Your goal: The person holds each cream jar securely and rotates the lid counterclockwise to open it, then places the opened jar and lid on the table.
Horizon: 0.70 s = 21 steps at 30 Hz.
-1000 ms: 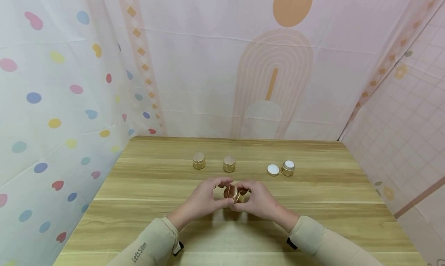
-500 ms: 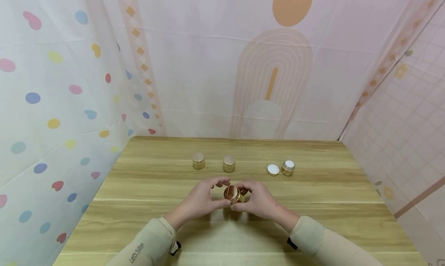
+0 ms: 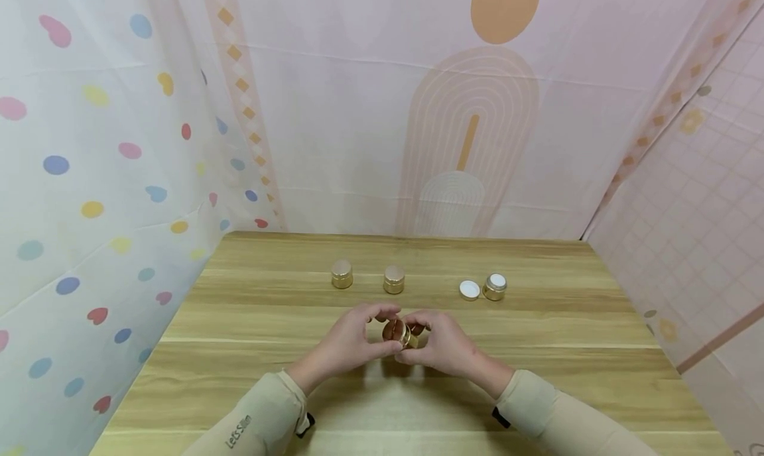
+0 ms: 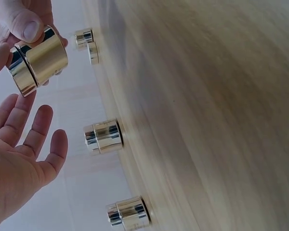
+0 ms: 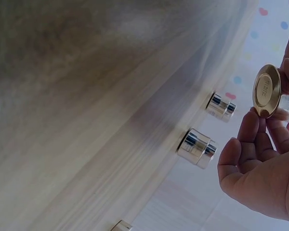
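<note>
A: Held jar, lower centre of the head view, what finish?
B: Gold, metal-looking, mirror-glossy sides; base smooth, softer sheen, faint lettering, right wrist view
A: Left closed jar and middle closed jar, above it?
B: Same bright gold walls; tops duller, nearer satin
A: Open jar, right of centre, and loose lid?
B: Jar glossy gold outside; both show white, smooth, plastic-looking faces upward
A: Tabletop?
B: Wood look, streaked grain, low sheen
A: Backdrop, upper frame?
B: Printed cloth, matt, lightly creased
A: Sleeves, bottom edge?
B: Beige fabric, matt
</note>
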Each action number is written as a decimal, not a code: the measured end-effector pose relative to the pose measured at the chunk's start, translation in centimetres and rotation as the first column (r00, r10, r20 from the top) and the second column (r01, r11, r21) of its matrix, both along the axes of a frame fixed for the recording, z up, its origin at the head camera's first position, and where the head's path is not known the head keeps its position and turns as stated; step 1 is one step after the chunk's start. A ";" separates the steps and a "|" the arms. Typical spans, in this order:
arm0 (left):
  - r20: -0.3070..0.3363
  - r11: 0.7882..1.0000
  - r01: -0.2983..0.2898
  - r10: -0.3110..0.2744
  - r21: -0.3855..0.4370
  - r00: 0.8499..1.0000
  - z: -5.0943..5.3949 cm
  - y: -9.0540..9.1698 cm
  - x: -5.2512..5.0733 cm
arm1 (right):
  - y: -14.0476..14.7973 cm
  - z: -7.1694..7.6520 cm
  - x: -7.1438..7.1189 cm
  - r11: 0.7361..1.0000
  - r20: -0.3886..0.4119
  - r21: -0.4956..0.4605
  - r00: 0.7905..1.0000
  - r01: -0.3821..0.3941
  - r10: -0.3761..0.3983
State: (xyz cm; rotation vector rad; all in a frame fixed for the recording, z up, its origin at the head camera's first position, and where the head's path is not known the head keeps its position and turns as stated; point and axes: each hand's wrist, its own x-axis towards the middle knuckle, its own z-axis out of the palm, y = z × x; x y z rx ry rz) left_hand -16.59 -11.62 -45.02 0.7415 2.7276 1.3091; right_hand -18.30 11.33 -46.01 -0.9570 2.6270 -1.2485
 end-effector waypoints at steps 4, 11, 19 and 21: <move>-0.006 1.000 -0.007 0.007 -0.009 1.000 -0.2 0.0 0.0 | 0.0 -0.1 0.0 1.000 0.008 0.006 1.000 0.001 -0.001; -0.017 0.999 -0.021 0.021 -0.034 1.000 -0.4 0.0 0.1 | 0.1 -0.2 -0.1 1.000 0.017 0.002 1.000 -0.001 0.001; -0.013 0.999 -0.018 0.018 -0.046 1.000 -0.3 -0.2 0.3 | 0.3 -0.3 -0.1 1.000 0.053 0.003 0.998 0.028 -0.028; -0.023 0.998 -0.016 0.014 -0.053 1.000 -0.3 -0.2 0.4 | 0.2 -0.3 -0.1 0.999 0.046 0.008 0.998 0.032 -0.032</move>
